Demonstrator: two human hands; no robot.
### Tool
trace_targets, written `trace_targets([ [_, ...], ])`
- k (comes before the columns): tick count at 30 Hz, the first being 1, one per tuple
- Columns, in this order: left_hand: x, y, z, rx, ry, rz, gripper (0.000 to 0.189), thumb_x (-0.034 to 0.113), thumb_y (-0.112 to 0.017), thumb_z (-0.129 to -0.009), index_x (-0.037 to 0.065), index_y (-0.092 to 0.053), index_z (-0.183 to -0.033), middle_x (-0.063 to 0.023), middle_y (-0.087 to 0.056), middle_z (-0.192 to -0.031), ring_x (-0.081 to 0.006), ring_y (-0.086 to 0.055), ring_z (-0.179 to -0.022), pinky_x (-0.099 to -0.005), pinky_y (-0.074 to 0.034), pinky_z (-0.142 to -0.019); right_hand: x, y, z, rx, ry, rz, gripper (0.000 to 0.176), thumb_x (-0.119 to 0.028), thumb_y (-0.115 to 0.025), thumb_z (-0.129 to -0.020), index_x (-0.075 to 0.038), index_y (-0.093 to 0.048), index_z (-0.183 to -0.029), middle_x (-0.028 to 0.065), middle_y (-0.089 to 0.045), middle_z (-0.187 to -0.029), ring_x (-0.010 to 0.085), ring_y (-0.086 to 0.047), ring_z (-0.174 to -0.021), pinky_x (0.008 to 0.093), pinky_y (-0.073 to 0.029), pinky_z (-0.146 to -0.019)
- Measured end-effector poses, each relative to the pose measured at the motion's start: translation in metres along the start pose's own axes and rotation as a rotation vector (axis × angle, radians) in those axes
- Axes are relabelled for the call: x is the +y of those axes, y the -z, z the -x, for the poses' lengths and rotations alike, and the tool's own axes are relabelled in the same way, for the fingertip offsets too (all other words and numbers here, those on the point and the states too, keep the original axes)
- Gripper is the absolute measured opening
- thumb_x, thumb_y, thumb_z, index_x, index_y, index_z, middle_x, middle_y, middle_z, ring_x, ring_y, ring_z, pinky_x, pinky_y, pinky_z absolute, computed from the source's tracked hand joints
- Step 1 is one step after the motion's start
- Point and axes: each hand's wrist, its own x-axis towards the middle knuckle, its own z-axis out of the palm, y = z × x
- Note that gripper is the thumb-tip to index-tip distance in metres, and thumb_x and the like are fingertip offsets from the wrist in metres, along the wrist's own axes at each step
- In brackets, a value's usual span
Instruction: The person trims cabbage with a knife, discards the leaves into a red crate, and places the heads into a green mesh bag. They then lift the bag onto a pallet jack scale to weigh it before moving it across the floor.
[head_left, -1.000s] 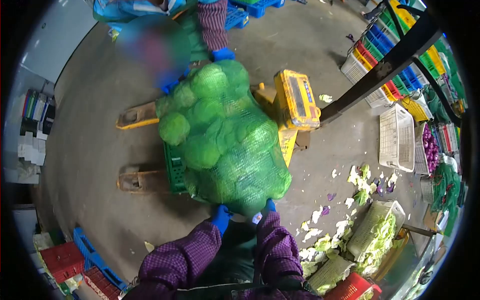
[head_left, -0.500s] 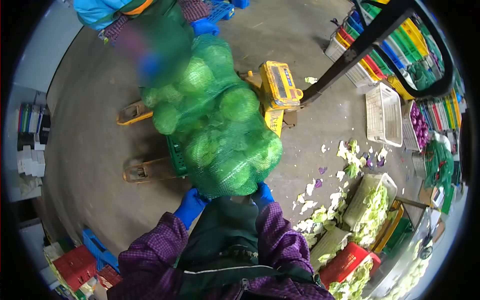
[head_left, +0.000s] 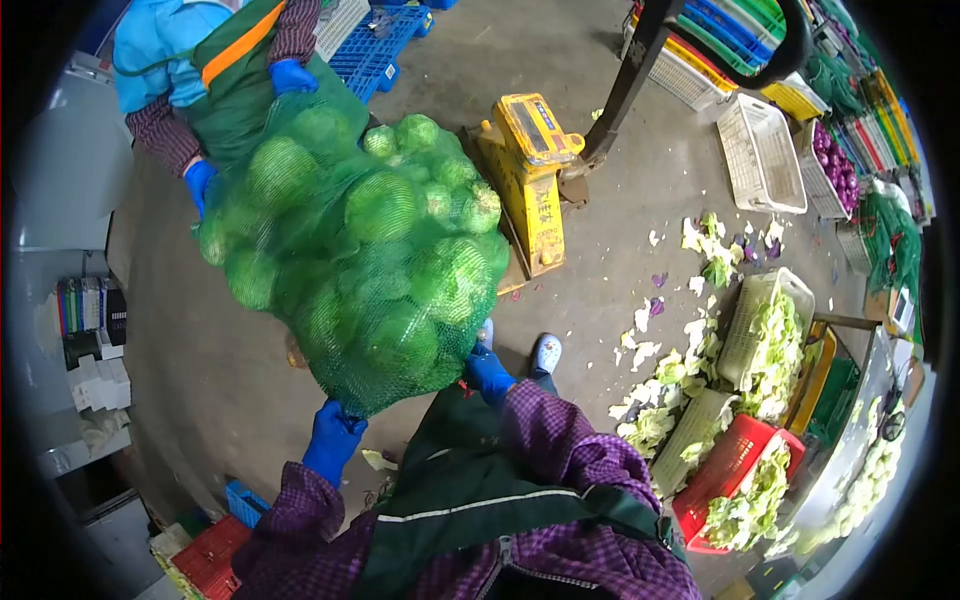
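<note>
A big green mesh bag (head_left: 370,270) full of cabbages hangs between me and another person. My left hand (head_left: 335,440), in a blue glove, is closed on the bag's near left corner. On the near right corner, my right hand (head_left: 488,374), also in a blue glove, grips the mesh. The other person's blue-gloved hands (head_left: 292,77) hold the far end of the bag. Beyond the bag's right side stands a yellow pallet jack (head_left: 535,190); its forks are mostly hidden beneath the bag.
Cabbage leaves (head_left: 655,400) litter the floor at right, beside a tilted white crate (head_left: 765,330) and a red crate (head_left: 725,480). An upright white crate (head_left: 760,155) stands farther back. A blue pallet (head_left: 380,50) lies behind the bag. Shelves (head_left: 95,330) are at left.
The bag has shifted left in view and my hands have moved with it. The other person shows more fully at upper left. One of my shoes now shows below the pallet jack.
</note>
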Motion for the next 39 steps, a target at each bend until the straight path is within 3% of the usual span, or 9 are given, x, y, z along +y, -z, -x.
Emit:
trace_targets([
  [3,-0.017,0.015,0.015,-0.059,0.097,0.391,0.033,-0.013,-0.052,-0.075,0.005,-0.051,-0.102,-0.0026,-0.057,-0.092,-0.0103,-0.055,-0.082,-0.0256,-0.047,-0.066,-0.001,-0.007,0.02,-0.022,-0.108,0.195,0.014,-0.009,-0.054,-0.083,-0.004,-0.06,-0.093,0.0064,-0.057,-0.067,0.0192,-0.051,-0.053,0.0328,-0.043,-0.052],
  [5,-0.002,-0.001,0.036,0.047,-0.056,-0.173,0.028,-0.012,-0.054,-0.075,0.005,-0.052,-0.097,-0.0034,-0.057,-0.089,-0.0102,-0.055,-0.077,-0.0257,-0.046,-0.063,0.021,-0.003,0.019,-0.025,-0.06,0.224,0.014,-0.009,-0.054,-0.082,-0.003,-0.061,-0.093,0.0079,-0.059,-0.067,0.0212,-0.054,-0.054,0.0338,-0.045,-0.053],
  [9,-0.02,-0.017,0.073,0.087,0.063,0.204,0.022,-0.01,-0.057,-0.074,0.004,-0.052,-0.09,-0.0042,-0.057,-0.082,-0.0102,-0.055,-0.072,-0.0253,-0.045,-0.061,-0.002,0.017,0.066,-0.147,-0.167,0.626,0.021,-0.013,-0.048,-0.085,0.001,-0.062,-0.094,0.0173,-0.064,-0.085,0.0289,-0.062,-0.065,0.0391,-0.051,-0.06],
  [17,-0.086,-0.084,0.164,0.131,-0.181,-0.354,0.012,-0.004,-0.055,-0.073,0.006,-0.048,-0.075,-0.0016,-0.049,-0.066,-0.0097,-0.047,-0.06,-0.0255,-0.039,-0.054,-0.055,0.077,0.161,-0.294,-0.1,0.806,0.039,-0.04,-0.05,-0.088,-0.003,-0.062,-0.092,0.013,-0.06,-0.071,0.024,-0.06,-0.061,0.0343,-0.048,-0.053],
  [20,-0.078,-0.114,0.182,0.06,-0.201,-0.293,0.011,0.004,-0.05,-0.075,0.009,-0.042,-0.069,-0.0014,-0.038,-0.06,-0.0145,-0.04,-0.054,-0.0285,-0.036,-0.051,-0.044,0.092,0.19,0.021,-0.271,0.654,0.032,-0.032,-0.05,-0.087,-0.003,-0.063,-0.09,0.0125,-0.061,-0.073,0.0242,-0.06,-0.061,0.0361,-0.049,-0.054],
  [22,-0.121,-0.097,0.187,-0.079,0.123,0.818,0.011,0.013,-0.057,-0.079,0.006,-0.051,-0.073,-0.0081,-0.056,-0.069,-0.0233,-0.055,-0.062,-0.0359,-0.046,-0.06,-0.003,0.113,0.181,0.08,-0.215,0.667,0.031,-0.03,-0.051,-0.085,-0.002,-0.064,-0.091,0.0148,-0.062,-0.077,0.0258,-0.061,-0.068,0.0374,-0.049,-0.06],
  [26,-0.107,-0.135,0.225,-0.123,0.312,0.682,0.015,0.019,-0.051,-0.082,0.006,-0.057,-0.08,-0.0092,-0.061,-0.076,-0.0239,-0.057,-0.067,-0.0354,-0.047,-0.063,0.129,0.148,0.114,0.254,-0.137,0.677,0.03,-0.026,-0.053,-0.083,-0.001,-0.066,-0.093,0.0193,-0.064,-0.084,0.029,-0.064,-0.082,0.0401,-0.05,-0.072],
  [31,-0.119,-0.139,0.25,-0.334,0.47,0.674,0.014,0.017,-0.052,-0.084,0.007,-0.059,-0.091,-0.0077,-0.062,-0.081,-0.0193,-0.058,-0.07,-0.0324,-0.047,-0.063,0.077,0.188,0.233,-0.15,0.362,1.435,0.019,-0.01,-0.057,-0.074,-0.003,-0.063,-0.09,0.0193,-0.063,-0.081,0.0356,-0.063,-0.079,0.0411,-0.051,-0.073],
  [39,-0.217,-0.173,0.308,-0.067,0.151,0.801,0.012,0.02,-0.054,-0.086,0.009,-0.058,-0.088,-0.0046,-0.056,-0.075,-0.0167,-0.056,-0.074,-0.0319,-0.047,-0.064,0.096,0.235,0.281,-0.46,0.631,1.744,0.037,-0.027,-0.069,-0.071,-0.008,-0.063,-0.102,0.018,-0.064,-0.096,0.0345,-0.062,-0.089,0.0384,-0.05,-0.078],
])
